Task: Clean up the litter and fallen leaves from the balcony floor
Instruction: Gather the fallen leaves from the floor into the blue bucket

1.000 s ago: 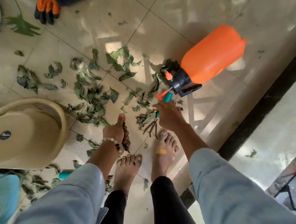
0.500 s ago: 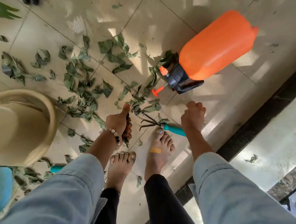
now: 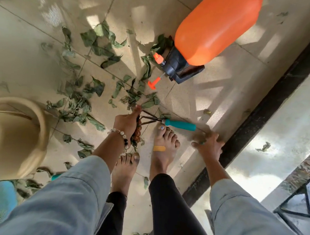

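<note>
Between the hands, a teal-handled hand rake point(image 3: 170, 123) lay on the floor point(image 3: 202, 106). Left hand point(image 3: 127, 123) was curled around a clump of leaves point(image 3: 135, 134); right hand point(image 3: 208, 145), blurred, spread its fingers against the floor. Beyond them, more fallen leaves point(image 3: 89, 94) lay scattered.

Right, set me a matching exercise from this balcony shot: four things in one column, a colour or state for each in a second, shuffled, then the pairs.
Things
1. sprayer bottle
2. hand rake
3. left hand
4. adhesive strip

Colours or states
A. lying flat on the tiles with a teal handle, no hand on it
B. yellow, stuck across the top of a bare foot
C. orange, tipped on its side on the floor
D. clutching a bunch of leaves

Pairs: 1-C, 2-A, 3-D, 4-B
</note>
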The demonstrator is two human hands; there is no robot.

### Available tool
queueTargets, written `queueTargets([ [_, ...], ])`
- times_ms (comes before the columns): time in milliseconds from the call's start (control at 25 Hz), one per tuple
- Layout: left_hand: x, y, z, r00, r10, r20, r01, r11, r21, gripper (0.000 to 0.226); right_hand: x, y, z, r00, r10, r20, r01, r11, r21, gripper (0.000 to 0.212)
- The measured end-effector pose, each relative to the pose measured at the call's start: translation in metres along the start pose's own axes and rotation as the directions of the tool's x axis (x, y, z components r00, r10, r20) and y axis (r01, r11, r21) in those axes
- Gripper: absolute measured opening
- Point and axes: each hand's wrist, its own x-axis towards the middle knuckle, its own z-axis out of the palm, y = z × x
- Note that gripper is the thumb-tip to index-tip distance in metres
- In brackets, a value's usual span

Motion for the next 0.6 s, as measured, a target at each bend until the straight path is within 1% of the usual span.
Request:
queueTargets([
  [80, -0.003, -0.010, 0.009, 1.000, 0.012, 0.013, -0.012, 1.000, -0.021, 0.053, 0.005, -0.007, 0.003, 0.988, -0.076, -0.138, 0.081, 0.996, 0.031, 0.039],
  [120, -0.003, -0.014, 0.009, 1.000, 0.021, 0.014, -0.021, 1.000, -0.020, 0.053, 0.008, -0.012, 0.000, 0.968, -0.111, -0.225, 0.127, 0.990, 0.057, 0.025],
  [160, -0.006, -0.014, 0.010, 1.000, 0.016, 0.011, -0.016, 1.000, 0.003, 0.053, 0.011, -0.020, -0.007, 0.948, -0.111, -0.300, 0.153, 0.981, 0.122, 0.017],
  [200, -0.005, -0.012, 0.010, 1.000, 0.018, 0.011, -0.018, 1.000, 0.004, 0.053, 0.013, -0.031, -0.017, 0.927, -0.101, -0.362, 0.182, 0.964, 0.196, 0.014],
  [240, -0.005, -0.009, 0.011, 1.000, 0.010, 0.016, -0.010, 1.000, -0.005, 0.054, 0.017, -0.042, -0.025, 0.906, -0.124, -0.404, 0.229, 0.947, 0.224, 0.014],
  [280, -0.001, -0.010, 0.010, 1.000, 0.005, 0.025, -0.005, 1.000, -0.014, 0.054, 0.020, -0.053, -0.031, 0.887, -0.181, -0.424, 0.291, 0.933, 0.212, 0.017],
  [320, -0.002, -0.009, 0.010, 1.000, 0.000, 0.023, 0.000, 1.000, -0.013, 0.053, 0.022, -0.063, -0.034, 0.879, -0.242, -0.412, 0.339, 0.923, 0.181, 0.023],
  [400, -0.002, -0.007, 0.009, 1.000, 0.005, 0.027, -0.004, 1.000, -0.016, 0.053, 0.029, -0.072, -0.033, 0.877, -0.330, -0.350, 0.375, 0.924, 0.068, 0.033],
  [440, 0.000, -0.006, 0.008, 1.000, 0.004, 0.027, -0.003, 1.000, -0.030, 0.053, 0.032, -0.073, -0.033, 0.868, -0.373, -0.327, 0.388, 0.922, -0.021, 0.033],
  [480, 0.001, -0.003, 0.008, 0.999, -0.003, 0.031, 0.004, 0.999, -0.039, 0.054, 0.035, -0.074, -0.036, 0.863, -0.409, -0.298, 0.397, 0.912, -0.103, 0.027],
  [520, 0.002, -0.002, 0.008, 0.999, 0.001, 0.036, 0.000, 0.999, -0.042, 0.054, 0.034, -0.078, -0.040, 0.860, -0.437, -0.262, 0.416, 0.899, -0.134, 0.019],
  [560, -0.001, 0.001, 0.008, 1.000, 0.001, 0.030, 0.001, 0.999, -0.048, 0.053, 0.028, -0.085, -0.045, 0.864, -0.450, -0.224, 0.440, 0.893, -0.096, 0.014],
  [600, 0.001, 0.001, 0.007, 1.000, 0.003, 0.015, -0.002, 0.998, -0.060, 0.051, 0.016, -0.095, -0.049, 0.878, -0.445, -0.176, 0.458, 0.888, 0.033, 0.012],
])
